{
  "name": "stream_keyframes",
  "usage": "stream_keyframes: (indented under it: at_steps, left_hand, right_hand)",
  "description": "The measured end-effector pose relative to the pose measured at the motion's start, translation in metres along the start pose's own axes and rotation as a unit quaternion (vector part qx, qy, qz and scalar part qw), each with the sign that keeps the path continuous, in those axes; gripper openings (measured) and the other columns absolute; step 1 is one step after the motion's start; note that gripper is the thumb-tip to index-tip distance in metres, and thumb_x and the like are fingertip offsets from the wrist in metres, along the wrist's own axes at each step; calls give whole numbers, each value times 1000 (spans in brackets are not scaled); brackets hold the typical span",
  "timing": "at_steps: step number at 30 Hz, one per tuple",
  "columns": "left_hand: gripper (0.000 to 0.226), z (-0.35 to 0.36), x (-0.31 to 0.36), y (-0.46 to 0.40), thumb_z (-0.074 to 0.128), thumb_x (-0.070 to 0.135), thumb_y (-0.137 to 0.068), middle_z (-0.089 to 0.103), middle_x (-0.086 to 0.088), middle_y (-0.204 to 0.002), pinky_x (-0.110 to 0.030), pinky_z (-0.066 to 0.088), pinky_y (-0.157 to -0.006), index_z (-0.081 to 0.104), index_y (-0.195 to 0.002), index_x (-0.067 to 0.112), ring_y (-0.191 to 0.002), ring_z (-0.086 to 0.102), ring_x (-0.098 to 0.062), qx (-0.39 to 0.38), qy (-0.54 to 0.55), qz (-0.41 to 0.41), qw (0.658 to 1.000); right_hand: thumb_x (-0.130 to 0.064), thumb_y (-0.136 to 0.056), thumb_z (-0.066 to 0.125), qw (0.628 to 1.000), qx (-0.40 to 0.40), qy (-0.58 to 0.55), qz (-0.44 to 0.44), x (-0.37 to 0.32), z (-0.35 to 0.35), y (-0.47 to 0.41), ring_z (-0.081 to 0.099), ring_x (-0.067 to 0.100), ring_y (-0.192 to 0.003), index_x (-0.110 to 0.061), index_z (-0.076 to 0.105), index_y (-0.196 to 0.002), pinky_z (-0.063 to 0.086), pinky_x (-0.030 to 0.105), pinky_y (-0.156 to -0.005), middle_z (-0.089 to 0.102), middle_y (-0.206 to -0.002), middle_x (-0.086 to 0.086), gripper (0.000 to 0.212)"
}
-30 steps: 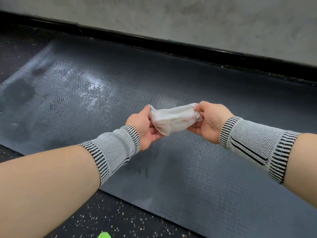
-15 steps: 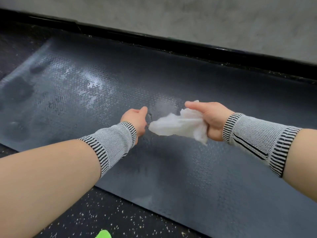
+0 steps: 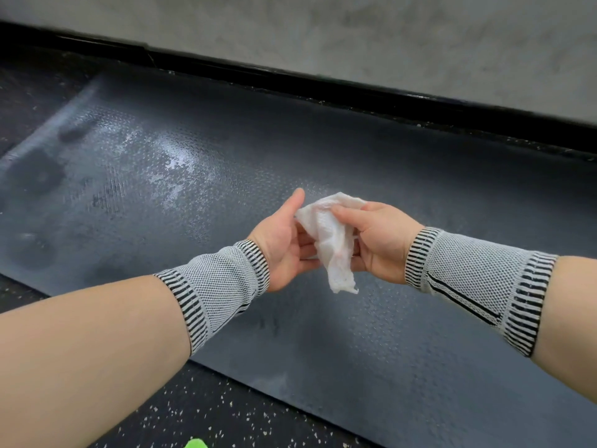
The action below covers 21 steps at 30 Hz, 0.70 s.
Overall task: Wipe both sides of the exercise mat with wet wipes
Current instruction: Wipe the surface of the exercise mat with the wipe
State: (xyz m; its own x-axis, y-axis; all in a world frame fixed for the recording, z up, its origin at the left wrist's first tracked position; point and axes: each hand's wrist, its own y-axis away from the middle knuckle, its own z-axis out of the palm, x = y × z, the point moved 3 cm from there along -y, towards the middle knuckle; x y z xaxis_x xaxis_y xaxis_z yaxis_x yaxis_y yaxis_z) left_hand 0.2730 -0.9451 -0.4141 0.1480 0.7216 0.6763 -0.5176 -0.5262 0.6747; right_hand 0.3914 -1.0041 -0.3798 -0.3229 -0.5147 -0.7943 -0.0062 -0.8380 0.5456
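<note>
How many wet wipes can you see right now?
1. A single crumpled white wet wipe is held above the exercise mat, between the left hand and the right hand. Others could be out of view.

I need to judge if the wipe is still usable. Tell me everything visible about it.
The wipe is a white, thin, crumpled sheet, bunched at the top with a ragged corner hanging free below. It is held in the air above the mat, not touching it. The right hand pinches its upper part with thumb and fingers; the left hand touches its left edge. No dirt shows plainly.
</note>
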Motion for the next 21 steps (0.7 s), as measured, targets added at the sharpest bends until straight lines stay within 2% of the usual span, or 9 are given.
stream_keyframes:
  at_steps: [2, 5, 8, 10, 12, 14, 16, 19, 21]
  left_hand:
    - [43, 1, 2, 4, 45, 47, -98, 74, -9, -101, -41, 50, -96, 66, -111, 11, -96, 69, -24, -6, -27, 15, 999]
    - [20, 2, 2, 5, 46, 27, -102, 75, -5, -88, -39, 54, -87, 63, -103, 15, -83, 70, -20, -2, -64, 37, 997]
    - [29, -1, 4, 3, 40, 28, -104, 75, -8, -86, -39, 55, -77, 62, -107, 10, -80, 71, -22, 22, -39, 34, 998]
    - [39, -5, 8, 2, 37, 34, -105, 74, -13, -92, -40, 55, -73, 61, -116, 5, -82, 72, -25, 26, -2, 20, 999]
    - [48, -8, 12, 1, 33, 41, -104, 73, -16, -97, -41, 55, -74, 58, -123, 4, -83, 72, -28, 14, 32, 8, 999]
    - [53, -8, 15, 2, 35, 49, -102, 74, -15, -96, -42, 55, -78, 58, -123, 7, -82, 73, -28, -7, 48, 2, 999]
    - [45, -4, 16, 4, 47, 44, -97, 74, -11, -91, -38, 56, -77, 60, -120, 8, -78, 72, -23, -26, 36, 3, 999]
    - [41, -1, 15, 5, 62, 23, -79, 73, -6, -86, -28, 58, -66, 60, -119, 12, -73, 71, -17, -48, 14, 15, 999]
    - [41, -1, 14, 3, 63, 19, -79, 73, -6, -89, -27, 58, -63, 61, -118, 11, -74, 70, -17, -48, 10, 23, 999]
  right_hand:
    - [-19, -100, 43, 999, 24, 42, -19, -1, -7, -2, 70, 28, -83, -13, 64, -110, 58, 45, -70, 72, -95, 14, 24]
    - [-18, -97, 48, 996, 46, 73, -19, -3, -13, -7, 69, 28, -93, -10, 63, -113, 56, 48, -81, 71, -104, 13, 23]
    - [-7, -91, 55, 996, 57, 72, -21, -6, -19, -9, 70, 25, -88, -11, 64, -108, 57, 41, -77, 71, -100, 11, 20]
    - [0, -88, 55, 995, 65, 68, -16, -8, -25, -8, 69, 20, -73, -11, 65, -102, 57, 34, -65, 71, -93, 10, 20]
    - [3, -86, 58, 995, 94, 43, -3, -7, -31, -7, 65, 15, -55, -10, 61, -96, 55, 28, -53, 66, -85, 10, 16]
    - [2, -85, 61, 993, 117, 28, 11, -4, -34, -6, 64, 14, -51, -8, 59, -98, 54, 27, -52, 65, -84, 10, 17]
    - [-10, -85, 66, 993, 110, 36, 36, 4, -34, -6, 66, 18, -59, -6, 61, -103, 55, 32, -59, 66, -84, 10, 19]
    - [-44, -84, 63, 989, 71, 59, 118, 18, -32, -3, 67, 24, -80, -7, 66, -109, 53, 38, -75, 67, -92, 10, 44]
    - [-47, -86, 58, 989, 56, 59, 124, 22, -30, -2, 67, 25, -95, -9, 66, -113, 51, 42, -80, 69, -103, 11, 48]
